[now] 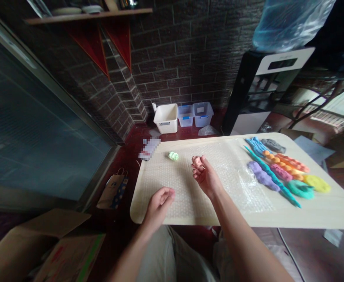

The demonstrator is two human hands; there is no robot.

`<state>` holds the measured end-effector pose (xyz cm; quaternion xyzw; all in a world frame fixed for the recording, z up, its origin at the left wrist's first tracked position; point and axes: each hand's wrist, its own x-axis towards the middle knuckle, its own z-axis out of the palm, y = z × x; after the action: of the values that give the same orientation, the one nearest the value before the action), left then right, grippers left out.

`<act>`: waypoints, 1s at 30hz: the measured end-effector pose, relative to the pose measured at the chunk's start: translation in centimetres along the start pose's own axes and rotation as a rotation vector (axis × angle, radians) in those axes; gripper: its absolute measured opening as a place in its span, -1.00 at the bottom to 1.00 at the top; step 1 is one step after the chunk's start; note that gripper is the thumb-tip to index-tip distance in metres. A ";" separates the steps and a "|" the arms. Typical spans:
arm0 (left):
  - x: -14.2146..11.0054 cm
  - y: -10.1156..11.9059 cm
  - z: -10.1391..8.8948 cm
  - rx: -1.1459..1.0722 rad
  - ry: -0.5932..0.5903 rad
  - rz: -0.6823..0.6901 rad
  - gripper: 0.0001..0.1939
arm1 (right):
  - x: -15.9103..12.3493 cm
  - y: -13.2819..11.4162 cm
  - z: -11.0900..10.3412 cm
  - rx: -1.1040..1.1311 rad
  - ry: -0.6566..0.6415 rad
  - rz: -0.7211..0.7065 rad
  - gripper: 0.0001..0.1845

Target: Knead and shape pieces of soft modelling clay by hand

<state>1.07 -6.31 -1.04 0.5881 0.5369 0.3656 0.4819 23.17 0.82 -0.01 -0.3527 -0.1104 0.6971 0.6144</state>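
Note:
My right hand [208, 178] is raised over the bubble wrap [186, 196], its fingers closed around a small pinkish-brown modelling clay piece [197, 161] with a bumpy shape. Lower and to the left, my left hand [160, 201] is curled above the front left part of the sheet. Its thumb and fingertips are pressed together, and whatever may be between them is hidden. A small pale green clay piece [173, 156] lies on the wrap toward the far left. Several coloured clay lumps and strips, among them a purple one [262, 175] and a long teal strip [273, 178], lie to the right.
The light wooden table [321, 211] has rounded corners. A blurred-out item [150, 149] sits at its far left corner. Beyond stand a white bin [166, 119], two clear boxes [202, 115] and a water dispenser [248, 94]. An open cardboard box [69, 254] is at lower left.

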 end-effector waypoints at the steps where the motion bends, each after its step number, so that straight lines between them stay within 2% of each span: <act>1: 0.9 -0.2 -0.1 0.130 -0.011 0.063 -0.72 | 0.2 0.1 -0.1 -0.006 0.024 -0.015 -0.68; 6: 5.7 -1.0 0.2 0.349 0.045 0.169 -0.87 | 0.2 0.1 -0.3 -0.052 0.086 -0.103 -0.69; 9: 7.1 -1.1 0.9 0.467 0.070 0.245 -0.86 | -0.1 0.0 -0.2 -0.093 0.107 -0.153 -0.61; 15: 6.7 -1.2 1.7 0.620 0.123 0.305 -0.84 | -0.1 0.3 -0.1 -0.160 0.101 -0.220 -0.51; 22: 5.9 -1.5 2.1 0.703 0.125 0.322 -0.84 | 0.3 0.8 -0.1 -0.211 0.067 -0.304 -0.45; 27: 5.6 -1.6 2.3 0.728 0.127 0.321 -0.83 | -0.1 0.7 0.4 -0.232 0.039 -0.352 -0.44; 30: 5.6 -1.6 2.3 0.733 0.123 0.322 -0.83 | -0.5 0.4 0.7 -0.206 0.015 -0.324 -0.51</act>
<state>3.68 -1.28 -3.66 0.7746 0.5604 0.2553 0.1441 22.45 0.49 0.42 -0.3965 -0.2320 0.5714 0.6801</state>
